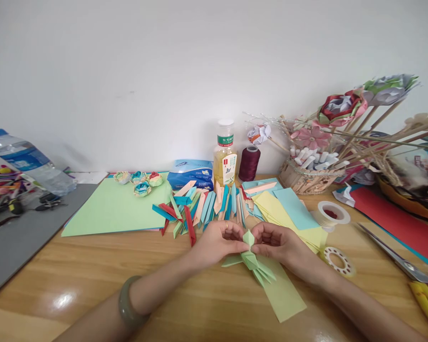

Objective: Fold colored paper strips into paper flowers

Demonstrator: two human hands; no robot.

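Note:
Between both hands, a small folded light green paper piece [248,237] is held with its pointed end up. Fingers and thumb of my left hand [223,242] pinch its left side; a ring is on one finger. My right hand [280,242] is closed on its right side. Just below lie several folded green paper pieces [262,273], partly overlapping a flat pale green paper strip [287,301] on the wooden table [185,304]. Beyond the hands, a heap of folded paper strips [207,204] in blue, red, peach and green spreads out.
Green sheets [103,213] bear several paper rosettes [142,187]. Behind stand a tissue pack [190,173], a drink bottle [225,156], a thread spool [249,164] and a basket [308,180] with paper flowers. Rightward lie yellow paper [281,213], tape rolls [338,261] and scissors [395,259].

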